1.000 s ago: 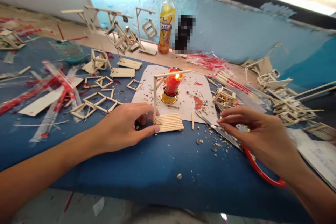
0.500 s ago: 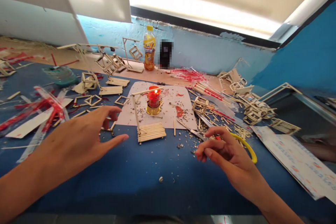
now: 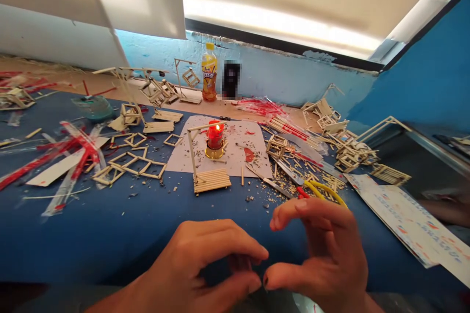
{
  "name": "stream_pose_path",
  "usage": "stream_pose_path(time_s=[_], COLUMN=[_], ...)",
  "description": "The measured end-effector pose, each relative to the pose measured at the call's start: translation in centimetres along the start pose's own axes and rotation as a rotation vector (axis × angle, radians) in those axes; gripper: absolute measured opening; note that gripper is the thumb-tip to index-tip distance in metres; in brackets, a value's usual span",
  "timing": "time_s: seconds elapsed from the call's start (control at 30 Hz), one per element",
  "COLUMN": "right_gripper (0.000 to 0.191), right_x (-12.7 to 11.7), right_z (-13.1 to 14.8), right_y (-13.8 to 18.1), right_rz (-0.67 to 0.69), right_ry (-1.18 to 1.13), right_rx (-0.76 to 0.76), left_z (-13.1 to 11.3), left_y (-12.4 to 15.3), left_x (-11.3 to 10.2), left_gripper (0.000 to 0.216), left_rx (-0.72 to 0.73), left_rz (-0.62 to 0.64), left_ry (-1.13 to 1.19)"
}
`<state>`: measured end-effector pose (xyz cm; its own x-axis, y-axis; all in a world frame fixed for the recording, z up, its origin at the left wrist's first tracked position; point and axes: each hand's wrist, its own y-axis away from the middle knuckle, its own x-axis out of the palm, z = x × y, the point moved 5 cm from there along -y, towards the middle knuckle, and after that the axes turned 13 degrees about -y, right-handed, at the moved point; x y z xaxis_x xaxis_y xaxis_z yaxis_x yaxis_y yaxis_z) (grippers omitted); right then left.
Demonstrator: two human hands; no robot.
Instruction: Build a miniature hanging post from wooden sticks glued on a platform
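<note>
Near the table's front edge, my left hand [image 3: 216, 259] has its thumb and fingers curved but apart, with nothing visible in it. Facing it closely, my right hand [image 3: 323, 249] is curled loosely, thumb and index finger spread, also without a visible object. Beyond them stands a small post-and-arm stand of sticks on a slatted base [image 3: 212, 182]. Behind the stand a lit red candle [image 3: 216, 137] sits in a gold-coloured holder [image 3: 214, 151] on a pale sheet [image 3: 183, 156]. Scissors [image 3: 306, 188] with yellow and red handles lie just past my right hand.
Joined stick frames [image 3: 134, 164] lie left of the stand. A knife [image 3: 273, 187] rests among stick scraps at right. Red-edged plastic wrappers [image 3: 79, 156], a glass dish [image 3: 91, 106], a drink bottle [image 3: 209, 73] and a printed packet [image 3: 400, 220] surround the work area.
Both hands have drawn back toward the table's front edge and come close together. My left hand moved right, uncovering the stick frames. The stand and candle stay in place.
</note>
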<state>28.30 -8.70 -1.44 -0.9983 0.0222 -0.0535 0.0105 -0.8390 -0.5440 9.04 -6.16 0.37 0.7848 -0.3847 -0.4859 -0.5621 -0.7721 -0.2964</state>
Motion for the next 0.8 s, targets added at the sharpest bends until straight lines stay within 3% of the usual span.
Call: stream_pose_path(time_s=[0.23,0.6,0.7,0.8], right_gripper=[0.073,0.08,0.069,0.047], right_x=[0.1,0.6,-0.1,-2.0], right_z=[-0.4,-1.0,-1.0,-0.9], right_y=[0.4,0.7,0.4,-1.4], right_rz=[0.035,0.154,0.1,0.083], right_ry=[0.048,0.127,0.141,0.254], right_rx=[0.014,0.096,0.129,0.162], left_z=[0.6,1.0,1.1,2.4], left_y=[0.2,0.6,1.3,3.2], left_x=[0.0,0.6,-0.1,-2.7], left_gripper=[0.025,0.014,0.015,0.017], left_rx=[-0.003,0.054,0.036,-0.048], left_rz=[0.022,0.219,0.158,0.007], left_ry=[0.104,-0.112,-0.186,-0.315])
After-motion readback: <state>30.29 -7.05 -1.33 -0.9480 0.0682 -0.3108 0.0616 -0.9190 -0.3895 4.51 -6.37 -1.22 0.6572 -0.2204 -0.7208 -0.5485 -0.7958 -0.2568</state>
